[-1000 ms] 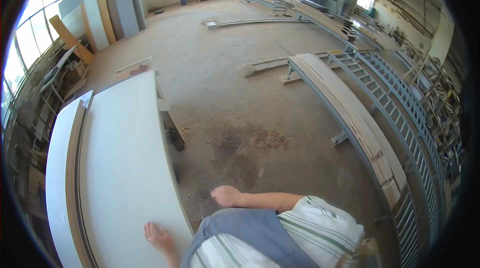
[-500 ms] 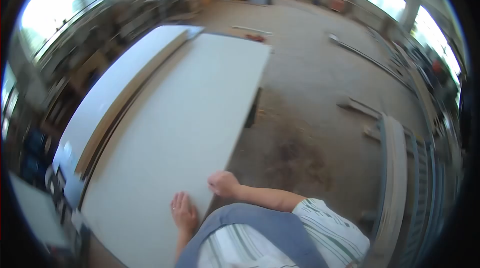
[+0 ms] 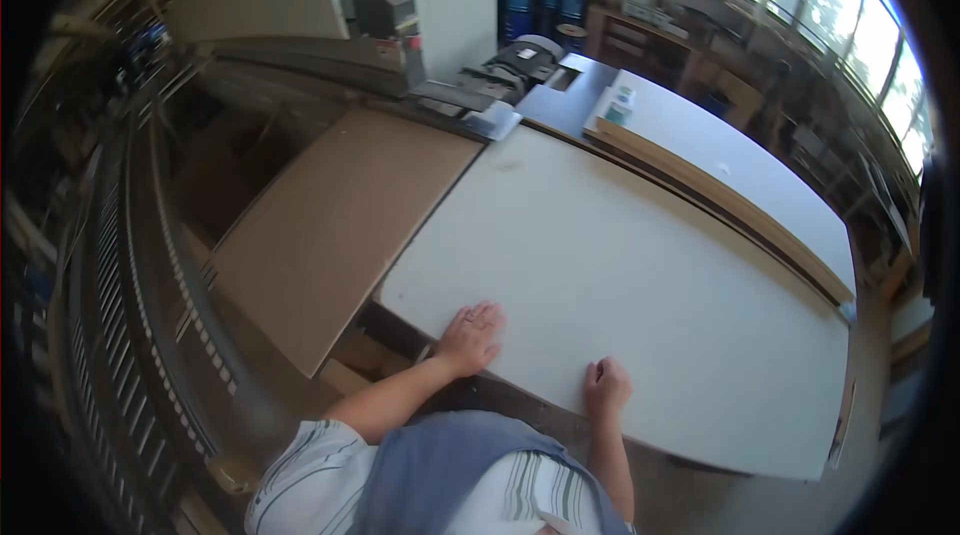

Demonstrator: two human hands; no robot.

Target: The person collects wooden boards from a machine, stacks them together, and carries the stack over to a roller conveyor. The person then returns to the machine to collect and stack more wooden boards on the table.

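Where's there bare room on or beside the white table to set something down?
The widest bare patch on the white table lies between the wooden strip and the left hand and right hand. The brown board to the left looks bare too. It's crowded past the far-left corner, around the motor.

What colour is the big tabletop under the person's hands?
The tabletop is off-white; it shows best in the head view.

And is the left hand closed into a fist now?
No, the left hand lies open on the white tabletop, near its edge.
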